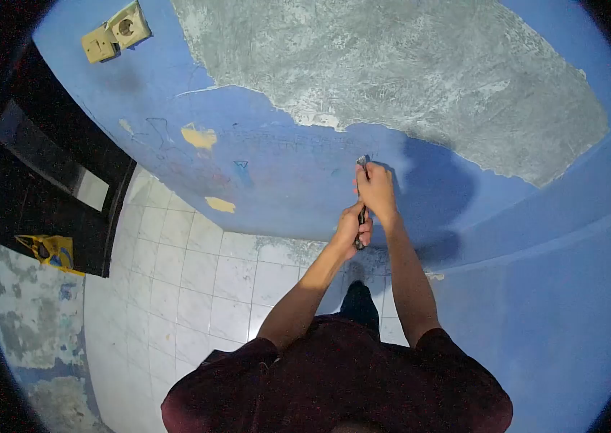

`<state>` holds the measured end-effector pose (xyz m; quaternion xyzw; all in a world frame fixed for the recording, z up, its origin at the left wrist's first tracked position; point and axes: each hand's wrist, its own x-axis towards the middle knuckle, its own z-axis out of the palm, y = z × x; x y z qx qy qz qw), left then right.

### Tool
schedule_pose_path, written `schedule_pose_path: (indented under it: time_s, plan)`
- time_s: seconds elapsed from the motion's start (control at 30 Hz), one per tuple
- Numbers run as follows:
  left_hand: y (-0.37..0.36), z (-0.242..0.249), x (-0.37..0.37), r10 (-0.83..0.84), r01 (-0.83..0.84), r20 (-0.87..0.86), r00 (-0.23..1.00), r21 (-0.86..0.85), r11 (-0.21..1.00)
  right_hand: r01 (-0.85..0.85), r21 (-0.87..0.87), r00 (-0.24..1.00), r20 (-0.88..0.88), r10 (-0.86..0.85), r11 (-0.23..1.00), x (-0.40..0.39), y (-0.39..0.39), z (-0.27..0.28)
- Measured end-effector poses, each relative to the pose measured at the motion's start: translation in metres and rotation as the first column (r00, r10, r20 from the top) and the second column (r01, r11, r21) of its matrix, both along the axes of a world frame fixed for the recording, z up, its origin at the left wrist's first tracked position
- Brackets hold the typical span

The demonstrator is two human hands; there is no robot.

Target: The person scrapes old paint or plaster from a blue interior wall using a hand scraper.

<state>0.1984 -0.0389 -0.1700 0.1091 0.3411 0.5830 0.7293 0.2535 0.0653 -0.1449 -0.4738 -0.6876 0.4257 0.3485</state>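
Observation:
Both hands are wrapped around one slim scraper (362,215) with a dark handle and a small metal head. My right hand (378,187) is closed on its upper part, just below the head. Lower on the handle, near its butt end, is my closed left hand (349,227). The tool's head points up and overlaps the blue painted wall (291,187), a little below the ragged paint edge. Above that edge spreads a large bare grey patch (392,65) with white flecks.
Cream wall sockets (115,32) are at upper left. A dark doorway or furniture piece (53,151) stands left, with a yellow bag (49,251) by it. White floor tiles (175,289) run below the wall, with grey debris (284,250) along its base.

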Motion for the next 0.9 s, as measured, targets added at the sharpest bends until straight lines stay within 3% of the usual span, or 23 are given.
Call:
schedule_pose_path:
  time_s: [0.07, 0.1, 0.17, 0.3, 0.37, 0.5, 0.57, 0.6, 0.7, 0.77, 0.9]
  plan:
    - [0.002, 0.005, 0.01, 0.075, -0.079, -0.145, 0.987, -0.024, 0.997, -0.058, 0.233, 0.959, 0.282, -0.011, 0.971, 0.006, 0.005, 0.003]
    - [0.005, 0.0, 0.016, 0.089, -0.094, -0.138, 0.986, -0.026, 0.995, -0.074, 0.231, 0.957, 0.289, 0.004, 0.97, 0.007, 0.006, 0.007]
    - [0.016, -0.01, 0.029, 0.182, -0.185, -0.208, 0.961, 0.006, 0.983, -0.147, 0.42, 0.846, 0.523, -0.106, 0.895, 0.007, 0.006, 0.017]
    - [0.036, -0.011, 0.049, 0.328, -0.332, -0.252, 0.911, 0.025, 0.943, -0.279, 0.413, 0.795, 0.606, -0.033, 0.867, 0.003, 0.026, 0.025]
    - [0.05, -0.025, 0.055, 0.379, -0.366, -0.3, 0.876, 0.101, 0.925, -0.443, 0.4, 0.723, 0.689, 0.055, 0.803, -0.005, 0.047, 0.012]
    - [0.059, -0.016, 0.086, 0.501, -0.484, -0.377, 0.779, 0.148, 0.863, -0.442, 0.467, 0.77, 0.635, 0.057, 0.766, 0.019, 0.045, 0.02]
    - [0.06, 0.01, 0.099, 0.505, -0.516, -0.311, 0.805, 0.052, 0.855, -0.457, 0.487, 0.78, 0.622, 0.071, 0.744, 0.027, 0.047, 0.031]
    - [0.072, -0.014, 0.1, 0.586, -0.578, -0.274, 0.762, 0.12, 0.808, -0.471, 0.483, 0.775, 0.626, 0.084, 0.739, 0.026, 0.051, 0.029]
    - [0.086, -0.018, 0.109, 0.647, -0.629, -0.182, 0.74, 0.152, 0.762, -0.553, 0.505, 0.706, 0.706, 0.051, 0.662, 0.017, 0.059, 0.026]
    - [0.08, -0.01, 0.123, 0.645, -0.636, -0.212, 0.734, 0.119, 0.763, -0.519, 0.572, 0.773, 0.631, 0.064, 0.635, 0.03, 0.059, 0.026]
    - [0.088, -0.003, 0.134, 0.681, -0.682, -0.228, 0.696, 0.09, 0.726, -0.546, 0.542, 0.746, 0.662, 0.077, 0.639, 0.039, 0.059, 0.036]
